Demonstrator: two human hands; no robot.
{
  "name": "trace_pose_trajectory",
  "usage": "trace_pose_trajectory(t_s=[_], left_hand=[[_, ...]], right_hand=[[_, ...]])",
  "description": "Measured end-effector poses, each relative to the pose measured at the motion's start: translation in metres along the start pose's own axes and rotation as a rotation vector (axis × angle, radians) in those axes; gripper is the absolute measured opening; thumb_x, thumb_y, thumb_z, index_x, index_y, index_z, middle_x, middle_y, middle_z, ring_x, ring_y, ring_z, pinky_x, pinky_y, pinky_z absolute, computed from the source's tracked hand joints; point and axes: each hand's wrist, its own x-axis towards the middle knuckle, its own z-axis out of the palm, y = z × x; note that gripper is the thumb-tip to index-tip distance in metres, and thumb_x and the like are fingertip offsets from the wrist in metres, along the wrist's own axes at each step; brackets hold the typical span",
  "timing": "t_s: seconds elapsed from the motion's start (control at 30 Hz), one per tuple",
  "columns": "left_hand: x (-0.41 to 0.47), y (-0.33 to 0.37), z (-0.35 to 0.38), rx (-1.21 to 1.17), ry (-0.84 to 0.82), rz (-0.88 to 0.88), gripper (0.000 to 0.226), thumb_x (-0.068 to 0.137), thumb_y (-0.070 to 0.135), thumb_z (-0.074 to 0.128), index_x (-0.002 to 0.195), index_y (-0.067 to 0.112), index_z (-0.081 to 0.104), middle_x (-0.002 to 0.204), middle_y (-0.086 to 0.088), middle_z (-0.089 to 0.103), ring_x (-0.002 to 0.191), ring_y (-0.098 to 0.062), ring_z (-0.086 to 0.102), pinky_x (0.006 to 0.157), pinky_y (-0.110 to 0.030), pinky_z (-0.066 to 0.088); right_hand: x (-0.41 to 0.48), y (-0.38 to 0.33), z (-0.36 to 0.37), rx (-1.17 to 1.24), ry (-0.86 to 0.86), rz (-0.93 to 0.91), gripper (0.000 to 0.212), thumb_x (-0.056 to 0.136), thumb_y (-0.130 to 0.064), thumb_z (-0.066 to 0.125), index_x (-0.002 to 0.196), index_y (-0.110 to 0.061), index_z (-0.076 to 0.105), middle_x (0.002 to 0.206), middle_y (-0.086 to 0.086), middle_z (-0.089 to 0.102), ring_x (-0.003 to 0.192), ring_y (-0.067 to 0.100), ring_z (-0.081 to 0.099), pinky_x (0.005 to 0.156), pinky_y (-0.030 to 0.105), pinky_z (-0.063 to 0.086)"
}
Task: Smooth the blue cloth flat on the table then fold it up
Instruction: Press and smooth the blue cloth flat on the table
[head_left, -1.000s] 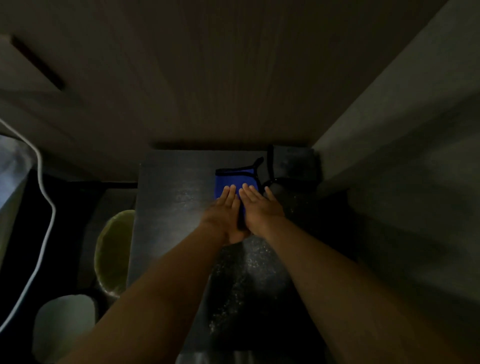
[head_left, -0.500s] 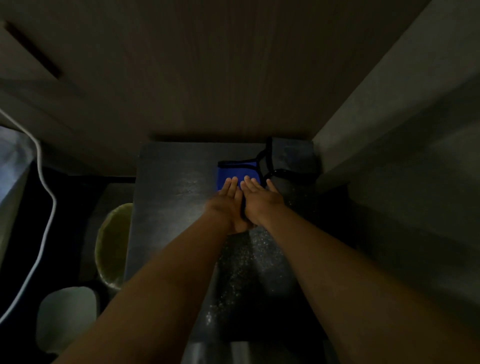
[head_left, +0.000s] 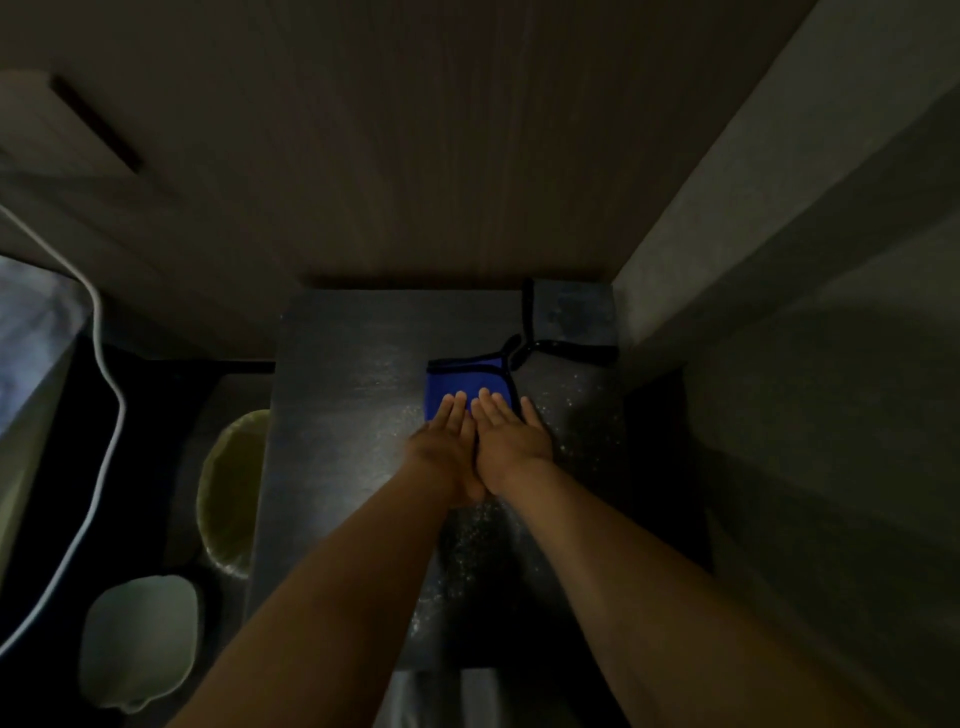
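Observation:
The blue cloth (head_left: 462, 382), edged in black with black straps trailing to the right, lies on the dark table (head_left: 343, 395). My left hand (head_left: 447, 441) and my right hand (head_left: 506, 434) rest side by side, palms down, fingers extended, on the cloth's near part. The hands cover the near half of the cloth. Neither hand grips anything; both press flat.
A dark boxy object (head_left: 571, 317) sits at the table's far right corner beside a grey wall. Left of the table stand a yellow-lined bin (head_left: 234, 483) and a pale rounded object (head_left: 137, 639). A white cable (head_left: 111, 415) hangs at the left.
Both hands stay flat and together on the cloth. A little more blue shows beyond the fingertips than half a second ago. The view has shifted slightly.

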Motion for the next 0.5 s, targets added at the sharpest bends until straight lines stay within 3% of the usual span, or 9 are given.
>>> trace_pose_trajectory(t_s=[0.5], left_hand=[[0.001, 0.036, -0.007, 0.006, -0.049, 0.058, 0.101, 0.087, 0.06, 0.041, 0.147, 0.004, -0.018, 0.156, -0.019, -0.021, 0.145, -0.032, -0.02, 0.12, -0.043, -0.005]], right_hand=[[-0.01, 0.032, 0.014, 0.057, -0.029, 0.03, 0.075, 0.098, -0.038, 0.037, 0.152, -0.019, -0.012, 0.161, -0.004, -0.018, 0.148, 0.011, -0.013, 0.116, 0.045, -0.012]])
